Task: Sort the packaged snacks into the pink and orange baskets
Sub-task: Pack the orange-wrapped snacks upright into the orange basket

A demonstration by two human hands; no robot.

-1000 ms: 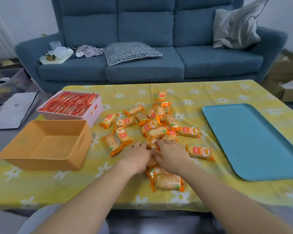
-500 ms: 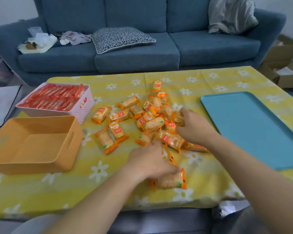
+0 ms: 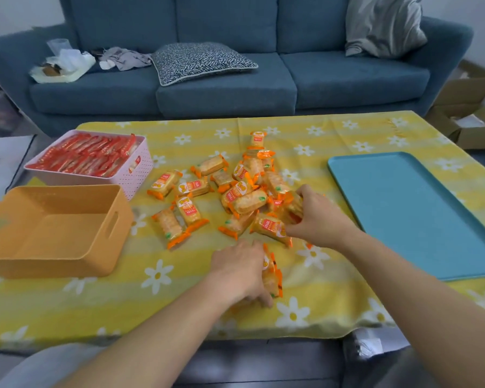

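Several orange-wrapped snack packs (image 3: 244, 197) lie in a loose pile on the middle of the yellow flowered tablecloth (image 3: 179, 301). The pink basket (image 3: 135, 177) at the left is full of red-wrapped snacks (image 3: 84, 158). In front of it stands the orange basket (image 3: 118, 217), with nothing inside. My left hand (image 3: 240, 271) is closed over orange packs (image 3: 272, 275) near the table's front. My right hand (image 3: 317, 217) grips orange packs (image 3: 294, 210) at the pile's right edge.
A teal tray (image 3: 415, 214) lies on the table's right side. Behind the table is a blue sofa (image 3: 224, 79) with cushions and clutter. Cardboard boxes (image 3: 471, 107) stand on the floor at the right, a white bag (image 3: 3, 163) at the left.
My hands separated from the pile's near edge. The right hand went to the pile's right side and closed on packs there. The left hand drew back toward the front with packs under it.
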